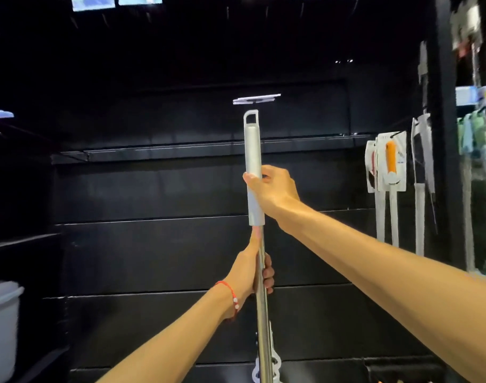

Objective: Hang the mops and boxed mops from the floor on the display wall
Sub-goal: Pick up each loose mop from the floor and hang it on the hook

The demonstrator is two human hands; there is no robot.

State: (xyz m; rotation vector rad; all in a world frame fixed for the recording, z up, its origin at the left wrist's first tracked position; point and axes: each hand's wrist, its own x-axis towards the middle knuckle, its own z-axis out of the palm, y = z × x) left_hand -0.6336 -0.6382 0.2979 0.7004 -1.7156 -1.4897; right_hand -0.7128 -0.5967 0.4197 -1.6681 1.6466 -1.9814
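Note:
I hold a mop (254,150) upright in front of the black display wall (153,194). It has a steel pole and a pale grey grip that ends in a hanging loop at the top. My right hand (275,189) grips the grey grip about halfway up. My left hand (257,272) grips the steel pole lower down, thumb pointing up along it. The loop sits just below a white tag (257,98) on the end of a wall hook. The mop's white lower part shows at the bottom edge.
Boxed mops (389,161) and other long-handled goods hang on the wall to the right. A black upright post (443,134) separates them from a further rack of goods. A grey bin (1,327) stands at the lower left. Another hook tag (0,114) sticks out at left.

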